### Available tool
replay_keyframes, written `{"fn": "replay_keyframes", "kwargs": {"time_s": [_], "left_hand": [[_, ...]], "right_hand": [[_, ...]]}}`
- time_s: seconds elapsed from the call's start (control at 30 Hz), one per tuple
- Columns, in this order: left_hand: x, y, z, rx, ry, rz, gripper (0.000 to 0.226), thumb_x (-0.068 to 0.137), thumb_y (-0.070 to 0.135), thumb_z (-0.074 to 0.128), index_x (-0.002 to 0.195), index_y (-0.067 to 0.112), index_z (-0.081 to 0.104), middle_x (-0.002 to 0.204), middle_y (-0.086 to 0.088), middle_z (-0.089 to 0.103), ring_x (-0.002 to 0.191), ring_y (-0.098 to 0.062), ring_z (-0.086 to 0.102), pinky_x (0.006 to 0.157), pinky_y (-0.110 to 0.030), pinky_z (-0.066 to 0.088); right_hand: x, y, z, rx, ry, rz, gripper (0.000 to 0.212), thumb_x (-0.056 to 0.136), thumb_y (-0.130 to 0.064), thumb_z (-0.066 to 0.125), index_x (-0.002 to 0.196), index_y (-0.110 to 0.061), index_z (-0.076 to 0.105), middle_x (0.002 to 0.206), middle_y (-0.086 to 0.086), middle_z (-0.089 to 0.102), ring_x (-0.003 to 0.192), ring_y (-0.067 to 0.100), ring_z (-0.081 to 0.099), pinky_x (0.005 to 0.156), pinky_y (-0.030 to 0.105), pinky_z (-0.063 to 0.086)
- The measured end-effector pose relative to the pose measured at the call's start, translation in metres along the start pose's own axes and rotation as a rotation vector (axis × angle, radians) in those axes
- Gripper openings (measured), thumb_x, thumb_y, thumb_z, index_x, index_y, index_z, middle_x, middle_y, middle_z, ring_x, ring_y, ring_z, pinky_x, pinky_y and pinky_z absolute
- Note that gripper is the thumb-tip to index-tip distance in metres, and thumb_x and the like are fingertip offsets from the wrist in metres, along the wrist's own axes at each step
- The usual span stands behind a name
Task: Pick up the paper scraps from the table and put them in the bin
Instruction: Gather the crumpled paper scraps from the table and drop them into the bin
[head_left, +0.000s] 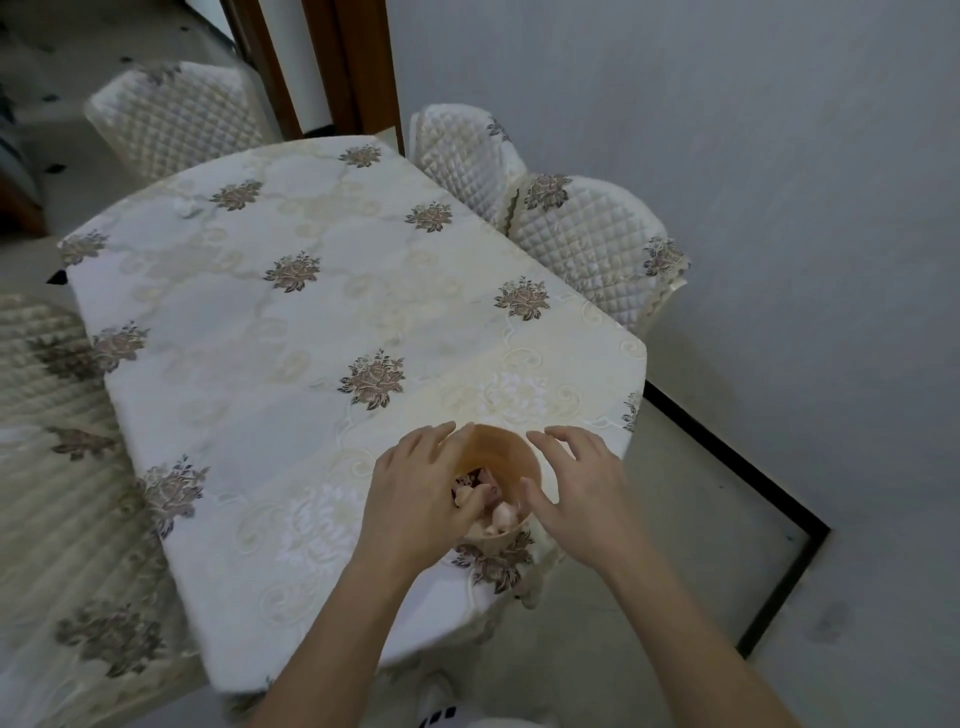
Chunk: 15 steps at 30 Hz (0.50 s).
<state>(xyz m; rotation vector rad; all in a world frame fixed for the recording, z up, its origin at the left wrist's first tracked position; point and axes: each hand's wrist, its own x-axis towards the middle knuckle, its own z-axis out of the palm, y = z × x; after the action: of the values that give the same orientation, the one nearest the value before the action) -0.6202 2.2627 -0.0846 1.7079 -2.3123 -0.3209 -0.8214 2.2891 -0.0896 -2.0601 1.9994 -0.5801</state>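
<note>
A small tan bin (506, 454) stands on the table (291, 332) near its front right corner. Crumpled pinkish paper scraps (501, 514) lie inside it. My left hand (421, 493) is against the bin's left side, its fingers along the rim and its thumb reaching over the opening onto the scraps. My right hand (576, 488) hovers at the bin's right side with fingers spread and relaxed, holding nothing. A small white crumpled scrap (188, 208) lies at the table's far left edge.
A cream tablecloth with brown flower motifs covers the table. Quilted chairs stand around it: one far left (171, 114), two at the right (587, 239), another near left (57, 467). A grey wall runs along the right, and a wooden door frame (343, 67) is behind.
</note>
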Motion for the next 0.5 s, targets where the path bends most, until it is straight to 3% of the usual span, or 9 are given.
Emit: {"fn": "replay_keyframes", "kwargs": {"time_s": [0.5], "left_hand": [[-0.027,-0.017,-0.046,0.125,0.153,-0.014,0.059,0.084,0.056,0.047,0.133,0.025,0.057,0.129,0.003,0.063,0.120,-0.021,0.057,0.101,-0.043,0.044]], "right_hand": [[-0.001,-0.060,-0.018,-0.091,0.103,-0.169,0.053,0.079,-0.041,0.056,0.127,-0.018,0.063,0.125,0.003,0.066,0.123,0.027,0.057,0.103,0.046,0.047]]}}
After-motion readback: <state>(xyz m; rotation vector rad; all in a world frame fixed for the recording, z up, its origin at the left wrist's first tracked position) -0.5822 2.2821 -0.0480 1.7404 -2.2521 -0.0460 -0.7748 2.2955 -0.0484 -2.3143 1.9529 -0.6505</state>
